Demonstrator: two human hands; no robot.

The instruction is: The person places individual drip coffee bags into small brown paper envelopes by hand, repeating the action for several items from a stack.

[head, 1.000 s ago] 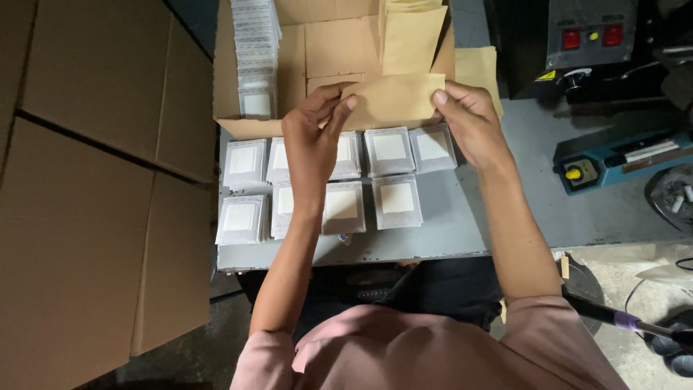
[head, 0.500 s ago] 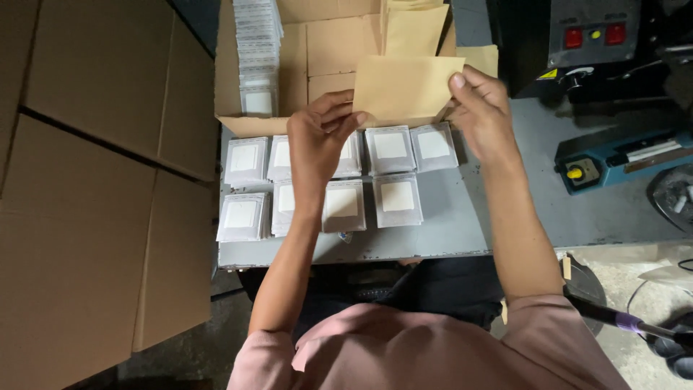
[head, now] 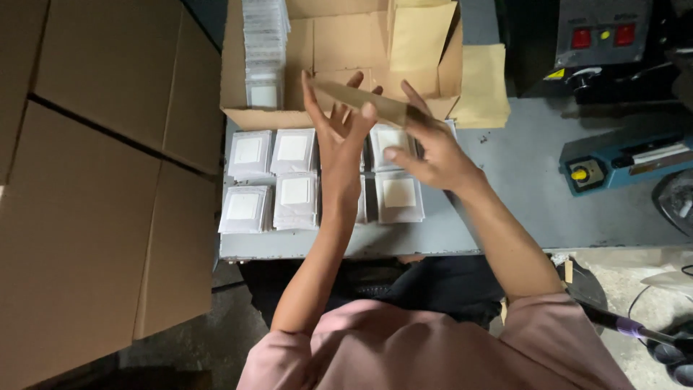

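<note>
A brown paper envelope [head: 386, 108] is held between both hands above the table, tilted so I see it nearly edge-on. My left hand [head: 339, 144] has its fingers spread behind the envelope and its thumb pressed on the top face. My right hand [head: 429, 152] grips the envelope's right end from below. Under the hands, small white square packets [head: 294, 189] lie in two rows on the grey table [head: 520, 202]. Some packets are hidden by my hands.
An open cardboard box [head: 263, 115] at the back holds a row of white packets [head: 264, 43] and upright brown envelopes [head: 419, 36]. More brown envelopes [head: 484, 87] lie to its right. A blue sealer [head: 621, 159] and a black machine [head: 603, 36] stand at right. Large cartons [head: 94, 180] fill the left.
The envelope went from flat and facing me to tilted and lower. My right hand moved left and down beneath it. My left hand's fingers spread behind it.
</note>
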